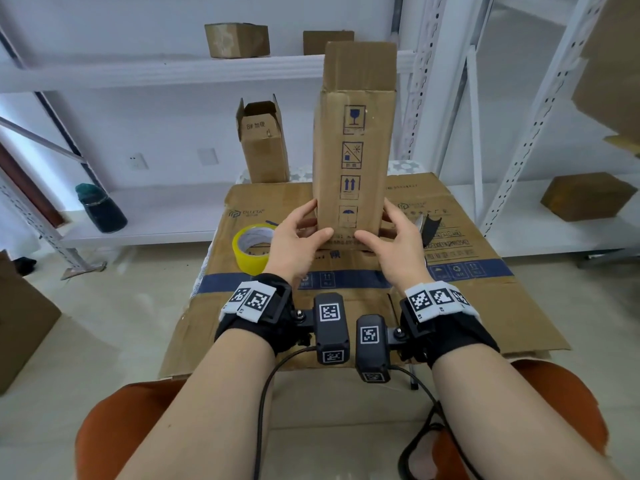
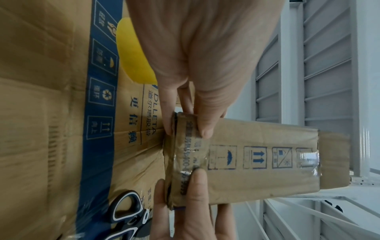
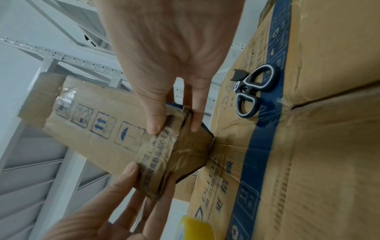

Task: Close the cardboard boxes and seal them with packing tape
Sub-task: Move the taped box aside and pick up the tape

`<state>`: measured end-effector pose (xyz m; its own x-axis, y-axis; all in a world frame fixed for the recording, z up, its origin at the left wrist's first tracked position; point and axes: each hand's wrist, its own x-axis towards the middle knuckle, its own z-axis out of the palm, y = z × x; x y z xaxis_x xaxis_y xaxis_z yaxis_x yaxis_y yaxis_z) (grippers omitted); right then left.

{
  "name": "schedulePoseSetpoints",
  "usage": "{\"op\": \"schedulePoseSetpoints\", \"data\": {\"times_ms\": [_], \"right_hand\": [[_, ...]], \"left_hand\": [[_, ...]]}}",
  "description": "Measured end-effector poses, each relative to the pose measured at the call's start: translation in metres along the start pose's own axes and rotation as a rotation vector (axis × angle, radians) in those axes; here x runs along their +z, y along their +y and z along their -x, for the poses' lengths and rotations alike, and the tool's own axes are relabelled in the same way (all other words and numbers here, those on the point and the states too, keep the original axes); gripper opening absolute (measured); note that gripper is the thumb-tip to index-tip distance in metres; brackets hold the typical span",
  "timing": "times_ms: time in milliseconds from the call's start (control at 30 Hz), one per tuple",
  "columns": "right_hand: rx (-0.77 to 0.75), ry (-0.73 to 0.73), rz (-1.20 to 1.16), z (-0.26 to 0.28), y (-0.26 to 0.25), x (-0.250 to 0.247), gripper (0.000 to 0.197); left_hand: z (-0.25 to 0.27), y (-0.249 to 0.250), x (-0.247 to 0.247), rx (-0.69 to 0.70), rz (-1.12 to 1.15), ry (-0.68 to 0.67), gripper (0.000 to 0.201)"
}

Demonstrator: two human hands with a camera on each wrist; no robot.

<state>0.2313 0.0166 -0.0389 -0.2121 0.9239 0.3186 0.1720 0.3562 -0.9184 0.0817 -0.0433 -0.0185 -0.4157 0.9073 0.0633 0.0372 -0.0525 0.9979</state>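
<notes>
On the flattened cardboard sheet [image 1: 485,296], left hand [image 1: 298,244] & right hand [image 1: 394,237] pinch tall box's [image 1: 353,161] base; top flap up, box tilted — could tip w/ loose grip.

Bright, even daylight with soft shadows; the wide lenses bend the edges, and both wrist views are motion-blurred

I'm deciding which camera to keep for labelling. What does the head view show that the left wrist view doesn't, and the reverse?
Only the head view: the second open box standing behind, boxes on the shelves, and the tall box's raised top flap.
Only the left wrist view: glossy tape across the tall box's bottom edge.
Both: the left hand and right hand gripping its base, the yellow tape roll, the scissors, the flattened cardboard.
</notes>
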Motion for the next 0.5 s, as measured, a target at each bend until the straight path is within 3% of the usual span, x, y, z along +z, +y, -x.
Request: {"op": "schedulePoseSetpoints", "data": {"times_ms": [233, 333, 500], "right_hand": [[-0.007, -0.012, 0.041, 0.002, 0.005, -0.003, 0.068], [0.088, 0.020, 0.167, 0.002, 0.004, -0.004, 0.076], [0.165, -0.083, 0.247, 0.002, 0.007, -0.011, 0.059]], "left_hand": [[0.001, -0.004, -0.003, -0.006, -0.063, 0.028, 0.054], [0.000, -0.003, -0.003, -0.035, -0.138, 0.015, 0.054], [-0.002, 0.000, -0.009, -0.184, -0.151, -0.076, 0.049]]}}
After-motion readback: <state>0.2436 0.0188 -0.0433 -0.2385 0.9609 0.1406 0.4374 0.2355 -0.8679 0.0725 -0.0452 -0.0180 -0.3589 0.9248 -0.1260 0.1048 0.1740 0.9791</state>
